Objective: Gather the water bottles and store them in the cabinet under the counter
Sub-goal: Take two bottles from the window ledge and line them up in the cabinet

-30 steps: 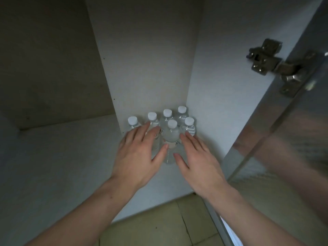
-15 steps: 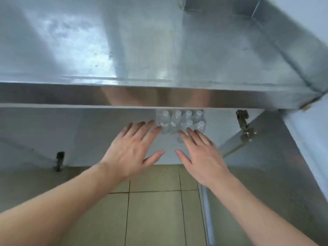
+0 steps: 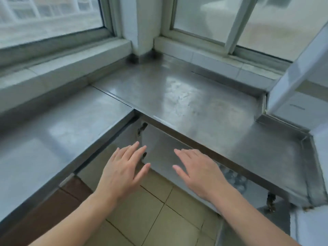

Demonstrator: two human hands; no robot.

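Head view looked down on a brushed stainless-steel L-shaped tabletop (image 3: 186, 96) that wrapped a corner beneath two pale-framed windows (image 3: 53, 18). Its metal surface was dull and smeared, with soft reflections of daylight, and a thin seam ran across it where two sheets met. A raised lip edged its right end. Pale tiled sills (image 3: 58, 68) ran between the tabletop and the window frames, and dark grime sat in the corner where the white pillar met the metal.

Both bare hands hung in the air in front of the tabletop's front edge, palms down, fingers straight and slightly spread, holding nothing. The left hand (image 3: 122, 171) floated over the cabinet's grey metal door (image 3: 159, 150), which stood swung outward with dark hinges showing at its left side. The right hand (image 3: 198, 169) was well apart from the left, just before the cabinet opening.

Below the tabletop's edge, to the right of the right hand, the cluster of clear plastic water bottles (image 3: 234, 178) stood inside the open under-counter cabinet (image 3: 255, 192); only their rounded, blurred tops showed, and the overhanging metal edge hid the rest. Their number could not be told.

Beige square floor tiles (image 3: 156, 215) with dark grout lines lay beneath the forearms. A brown wooden panel (image 3: 44, 215) ran under the left stretch of the tabletop.
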